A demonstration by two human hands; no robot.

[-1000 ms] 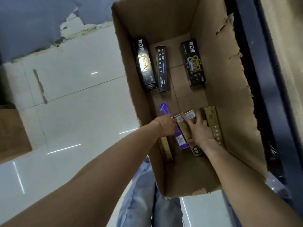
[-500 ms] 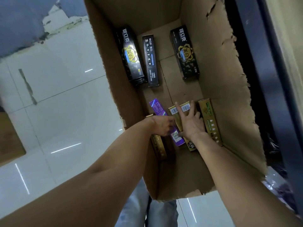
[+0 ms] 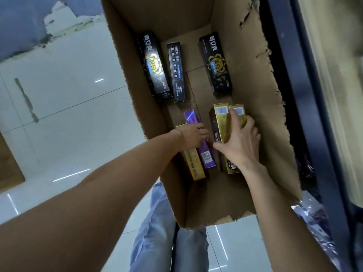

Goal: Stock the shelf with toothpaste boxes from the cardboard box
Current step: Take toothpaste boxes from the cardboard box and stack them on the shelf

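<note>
A tall open cardboard box [image 3: 261,122] stands on the floor with toothpaste boxes on its bottom. My right hand [image 3: 240,144] grips two gold toothpaste boxes [image 3: 223,122] held side by side, tilted up off the bottom. My left hand [image 3: 191,137] rests on a purple toothpaste box [image 3: 205,154] and a gold toothpaste box [image 3: 194,165] beside the left wall; its fingers curl over them. Three black toothpaste boxes lie farther back: one at the left wall [image 3: 154,65], a slim one [image 3: 176,71], and one on the right [image 3: 216,61].
A dark blue shelf upright [image 3: 294,95] runs along the right of the box, with shiny packets [image 3: 312,218] at its foot. White floor tiles [image 3: 68,114] lie on the left. My legs in light jeans [image 3: 157,232] stand just in front of the box.
My right hand has closed around the two gold boxes and lifted their far ends up. My left hand has stayed on the purple box. The view has shifted slightly.
</note>
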